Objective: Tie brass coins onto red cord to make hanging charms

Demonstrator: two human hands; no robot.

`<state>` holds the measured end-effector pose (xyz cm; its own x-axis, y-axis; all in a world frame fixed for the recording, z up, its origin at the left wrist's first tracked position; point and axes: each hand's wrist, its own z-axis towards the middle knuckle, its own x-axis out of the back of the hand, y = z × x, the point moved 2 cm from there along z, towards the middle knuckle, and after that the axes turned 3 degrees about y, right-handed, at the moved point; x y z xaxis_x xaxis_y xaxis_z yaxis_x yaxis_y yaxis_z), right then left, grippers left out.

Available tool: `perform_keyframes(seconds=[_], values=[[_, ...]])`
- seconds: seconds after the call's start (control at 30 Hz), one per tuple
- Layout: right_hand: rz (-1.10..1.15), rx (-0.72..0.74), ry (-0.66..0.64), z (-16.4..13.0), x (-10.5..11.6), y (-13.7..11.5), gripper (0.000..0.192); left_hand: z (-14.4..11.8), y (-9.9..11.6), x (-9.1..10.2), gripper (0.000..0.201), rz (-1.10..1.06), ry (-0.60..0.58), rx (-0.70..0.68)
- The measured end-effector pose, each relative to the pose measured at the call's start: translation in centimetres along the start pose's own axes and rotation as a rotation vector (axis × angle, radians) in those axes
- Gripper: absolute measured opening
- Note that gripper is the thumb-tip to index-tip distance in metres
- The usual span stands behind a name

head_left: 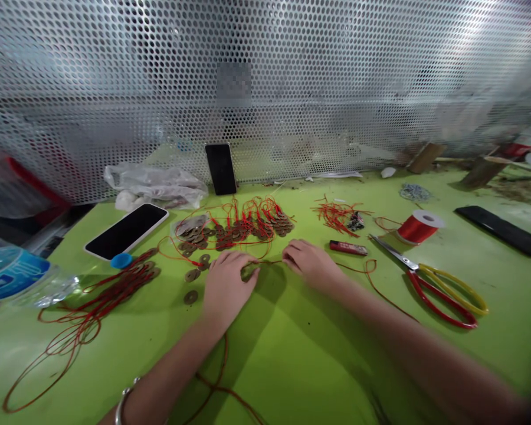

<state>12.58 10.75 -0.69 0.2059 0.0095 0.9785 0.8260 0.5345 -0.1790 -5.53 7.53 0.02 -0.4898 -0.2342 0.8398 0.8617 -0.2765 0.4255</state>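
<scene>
Pinching red cord [269,261] between hands

Scissors [429,277] lie near a red thread spool [419,227]; two phones [126,230] rest leftward.

The bench [292,354] has a bright green top, lit from above, with soft shadows falling toward the near edge. A perforated metal panel [336,71] with a regular hole pattern stands upright along its far edge and spans the full width. Glare brightens the panel at upper right. Blurred shapes show behind the holes.
</scene>
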Motion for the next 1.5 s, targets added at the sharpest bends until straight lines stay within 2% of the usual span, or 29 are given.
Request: perform_keyframes(seconds=[0.1,0.23,0.5,1.03,1.5], values=[[-0.020,0.003,0.005,0.0,-0.1,0.0,0.025,0.3,0.8,0.3,0.014,0.141,-0.006,-0.086],[-0.044,0.009,0.019,0.0,-0.1,-0.1,0.024,0.9,1.8,-0.2,0.016,0.264,-0.087,-0.205],[-0.085,0.009,0.043,-0.1,0.0,-0.2,0.022,1.4,1.8,-1.2,0.017,0.346,-0.108,-0.273],[-0.145,0.023,0.001,0.0,-0.2,-0.4,0.024,1.3,1.4,-1.8,0.017,0.313,-0.077,-0.260],[-0.031,0.032,0.040,-0.1,-0.2,-0.3,0.020,1.4,1.3,-1.9,0.014,0.254,-0.058,-0.198]])
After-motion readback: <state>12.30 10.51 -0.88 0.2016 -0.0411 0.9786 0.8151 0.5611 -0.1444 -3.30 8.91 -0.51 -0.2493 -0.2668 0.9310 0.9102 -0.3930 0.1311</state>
